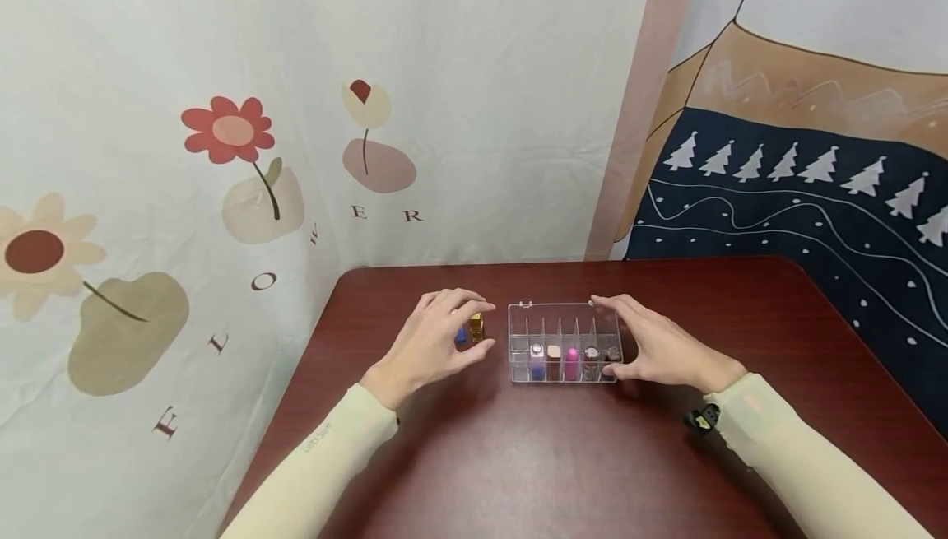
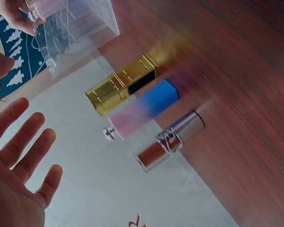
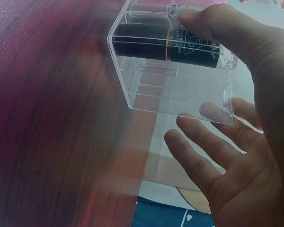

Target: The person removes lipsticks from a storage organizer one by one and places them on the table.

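Observation:
A clear acrylic organizer [image 1: 521, 368] holds several lip products in its front row: a purple-blue tube [image 1: 536, 364], a bright pink one [image 1: 572, 366] and a black lipstick [image 3: 142, 42] at the right end among them. My right hand [image 1: 659, 346] grips the organizer's right side, thumb at the front and fingers at the back. Left of the box, my left hand [image 1: 437, 341] hovers with spread, relaxed fingers and holds nothing. Near it stand a gold lipstick [image 2: 120, 85], a pink-and-blue lipstick [image 2: 146, 109] and a clear lip gloss tube with brown-red contents [image 2: 169, 141].
The box and tubes stand on a dark red-brown table [image 1: 533, 457]. Behind it hangs a pale curtain [image 1: 481, 152] with printed flowers, and a dark blue tree-patterned cloth [image 1: 800, 202] hangs at the right.

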### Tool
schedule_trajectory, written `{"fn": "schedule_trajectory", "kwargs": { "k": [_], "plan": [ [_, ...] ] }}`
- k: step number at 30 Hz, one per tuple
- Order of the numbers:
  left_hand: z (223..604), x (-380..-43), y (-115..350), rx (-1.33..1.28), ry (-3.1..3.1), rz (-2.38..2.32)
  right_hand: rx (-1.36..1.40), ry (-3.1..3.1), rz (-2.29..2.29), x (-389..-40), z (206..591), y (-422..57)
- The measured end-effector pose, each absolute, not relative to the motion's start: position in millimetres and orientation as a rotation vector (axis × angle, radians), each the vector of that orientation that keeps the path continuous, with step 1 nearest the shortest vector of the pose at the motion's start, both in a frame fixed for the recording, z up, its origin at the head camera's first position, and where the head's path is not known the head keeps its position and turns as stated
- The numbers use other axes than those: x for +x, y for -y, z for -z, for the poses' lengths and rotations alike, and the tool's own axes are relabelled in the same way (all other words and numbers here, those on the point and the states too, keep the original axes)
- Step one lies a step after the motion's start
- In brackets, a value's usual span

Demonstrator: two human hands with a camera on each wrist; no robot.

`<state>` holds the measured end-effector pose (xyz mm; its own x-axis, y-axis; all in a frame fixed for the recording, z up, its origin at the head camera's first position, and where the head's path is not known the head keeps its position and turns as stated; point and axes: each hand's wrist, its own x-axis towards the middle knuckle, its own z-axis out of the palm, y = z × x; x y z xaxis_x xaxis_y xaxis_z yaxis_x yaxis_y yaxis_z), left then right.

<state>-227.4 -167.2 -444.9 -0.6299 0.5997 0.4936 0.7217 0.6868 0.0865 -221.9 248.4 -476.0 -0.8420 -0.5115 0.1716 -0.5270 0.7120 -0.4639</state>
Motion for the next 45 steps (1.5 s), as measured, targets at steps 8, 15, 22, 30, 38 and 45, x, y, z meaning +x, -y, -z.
{"fn": "schedule_trajectory", "kwargs": {
  "k": [8, 15, 22, 30, 38, 45],
  "plan": [
    [449.6, -225.5, 153.6, -1.082, 2.447, 0.358, 0.899, 2.837, -0.792, -222.2, 476.8, -249.6],
    [452.9, -223.5, 144.4, -1.106, 2.452, 0.351, 0.877, 2.879, -0.808, -223.0, 477.5, -250.2],
    [455.1, -222.1, 137.7, -1.121, 2.460, 0.318, 0.874, 2.881, -0.800, -223.8, 479.3, -250.8],
    [459.1, -222.8, 130.3, -1.152, 2.449, 0.327, 0.871, 2.882, -0.798, -223.9, 479.9, -251.3],
    [463.8, -221.3, 122.5, -1.194, 2.445, 0.317, 0.886, 2.868, -0.807, -222.8, 479.5, -249.6],
    [465.6, -221.4, 117.3, -1.208, 2.448, 0.297, 0.892, 2.852, -0.802, -222.8, 479.4, -249.3]
  ]
}}
